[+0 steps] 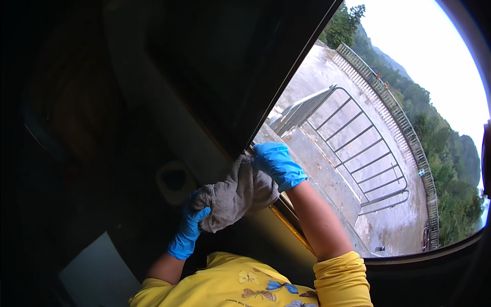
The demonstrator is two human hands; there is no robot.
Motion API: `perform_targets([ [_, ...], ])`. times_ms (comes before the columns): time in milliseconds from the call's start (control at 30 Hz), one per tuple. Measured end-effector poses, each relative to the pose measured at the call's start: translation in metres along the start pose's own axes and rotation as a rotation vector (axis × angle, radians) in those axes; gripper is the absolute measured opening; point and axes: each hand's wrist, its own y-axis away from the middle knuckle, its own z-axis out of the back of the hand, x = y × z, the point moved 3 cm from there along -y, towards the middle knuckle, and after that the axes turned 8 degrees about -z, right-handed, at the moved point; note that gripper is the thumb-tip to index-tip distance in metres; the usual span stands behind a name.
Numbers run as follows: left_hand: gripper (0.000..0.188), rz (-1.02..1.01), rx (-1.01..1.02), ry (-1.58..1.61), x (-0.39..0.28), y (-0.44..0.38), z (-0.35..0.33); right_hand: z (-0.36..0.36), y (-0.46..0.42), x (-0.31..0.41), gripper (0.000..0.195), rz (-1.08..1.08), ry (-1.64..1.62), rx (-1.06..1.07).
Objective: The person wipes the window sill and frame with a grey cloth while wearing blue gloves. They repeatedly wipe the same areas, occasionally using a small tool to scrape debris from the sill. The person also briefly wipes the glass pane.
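Note:
A bunched grey towelling cloth [234, 195] stretches between my two hands, which both wear blue disposable gloves. My left hand [188, 226] grips its lower left end, with the thumb across the front. At the window frame's track [250, 149], my right hand [278, 163] lies over the cloth's upper right end. The fingertips of that hand are turned away, and the cloth hides part of the sill beneath it.
Beyond the window stand a metal railing [355, 142] on a ledge and a long balustrade [414, 138]. A dark window panel [215, 76] rises at upper left. A pale container [168, 192] sits in shadow, and a pale flat panel [99, 272] shows at lower left.

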Motion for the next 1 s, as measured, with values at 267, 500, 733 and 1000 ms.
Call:
perform_targets([
  [267,0.052,0.064,0.563,0.062,0.002,0.013,-0.034,0.032,0.091,-0.035,0.017,-0.092,0.186,0.466],
  [500,0.047,0.186,0.997,0.094,0.013,0.031,-0.110,0.036,0.232,-0.097,0.017,-0.150,0.236,0.433],
  [733,0.050,0.251,1.078,0.154,0.028,0.048,-0.129,0.064,0.289,-0.086,0.011,-0.207,-0.176,-0.108],
  [1000,0.050,0.237,0.883,0.214,0.014,0.019,-0.083,0.046,0.210,-0.074,0.017,-0.556,-0.680,-0.171],
])
